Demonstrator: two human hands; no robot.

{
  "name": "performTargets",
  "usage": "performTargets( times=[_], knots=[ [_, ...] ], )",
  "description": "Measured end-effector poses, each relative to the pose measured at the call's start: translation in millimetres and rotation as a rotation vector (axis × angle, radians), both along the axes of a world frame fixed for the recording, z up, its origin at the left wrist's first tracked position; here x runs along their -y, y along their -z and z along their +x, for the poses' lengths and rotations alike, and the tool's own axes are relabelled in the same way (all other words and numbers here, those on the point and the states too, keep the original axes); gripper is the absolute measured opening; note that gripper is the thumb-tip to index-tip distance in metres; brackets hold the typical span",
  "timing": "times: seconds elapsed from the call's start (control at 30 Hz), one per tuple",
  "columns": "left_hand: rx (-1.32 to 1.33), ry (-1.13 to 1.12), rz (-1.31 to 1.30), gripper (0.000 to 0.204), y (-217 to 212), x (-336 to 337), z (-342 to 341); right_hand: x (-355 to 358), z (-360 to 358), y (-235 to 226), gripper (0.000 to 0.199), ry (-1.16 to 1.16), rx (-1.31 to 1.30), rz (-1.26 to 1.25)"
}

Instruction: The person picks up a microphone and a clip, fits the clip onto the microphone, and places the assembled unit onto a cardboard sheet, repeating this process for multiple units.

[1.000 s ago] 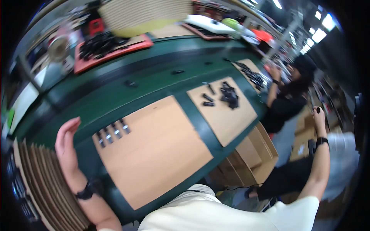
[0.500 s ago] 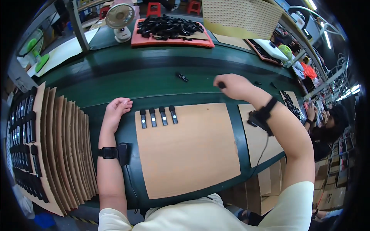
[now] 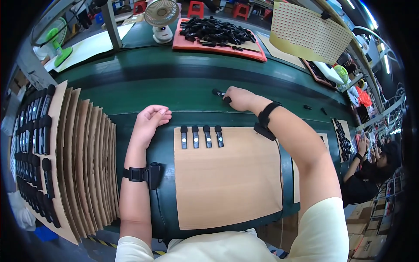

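A small black device (image 3: pixel 219 93) lies on the green worktop (image 3: pixel 131 87), far of the brown cardboard sheet (image 3: pixel 227 183). The right hand (image 3: pixel 238 98) closes its grip around the device's right end, so the pickup step seems in hand. The left hand (image 3: pixel 150 120) rests loosely curled and empty beside the sheet. Four black devices (image 3: pixel 200 136) already line the sheet's far edge; a fifth would need placing just right of them.
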State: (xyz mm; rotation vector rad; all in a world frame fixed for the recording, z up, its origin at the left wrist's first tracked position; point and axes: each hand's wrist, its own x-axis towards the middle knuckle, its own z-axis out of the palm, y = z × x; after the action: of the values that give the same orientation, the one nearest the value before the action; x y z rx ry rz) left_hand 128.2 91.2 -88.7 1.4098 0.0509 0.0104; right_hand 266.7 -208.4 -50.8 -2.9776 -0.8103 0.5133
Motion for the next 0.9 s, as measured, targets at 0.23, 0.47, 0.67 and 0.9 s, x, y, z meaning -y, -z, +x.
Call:
performTargets(
  times=[0.23, 0.47, 0.67, 0.9],
  knots=[
    [0.366, -0.098, 0.415, 0.025, -49.3, 47.1, -37.9, -18.7, -107.4, -68.2, 0.044, -0.332, 0.113, 0.416],
    [0.437, 0.082, 0.536, 0.022, -98.1, 68.5, -77.5, -5.5, -192.0, -96.0, 0.047, -0.45, 0.294, 0.582],
    [0.76, 0.149, 0.472, 0.023, -106.8, 72.6, -97.4, 5.6, -241.5, -88.4, 0.032, 0.017, 0.045, 1.14],
    [0.733, 0.257, 0.407, 0.026, -111.2, 83.0, -111.0, 5.4, -257.2, -78.8, 0.022, -0.011, 0.189, 1.216]
  ],
)
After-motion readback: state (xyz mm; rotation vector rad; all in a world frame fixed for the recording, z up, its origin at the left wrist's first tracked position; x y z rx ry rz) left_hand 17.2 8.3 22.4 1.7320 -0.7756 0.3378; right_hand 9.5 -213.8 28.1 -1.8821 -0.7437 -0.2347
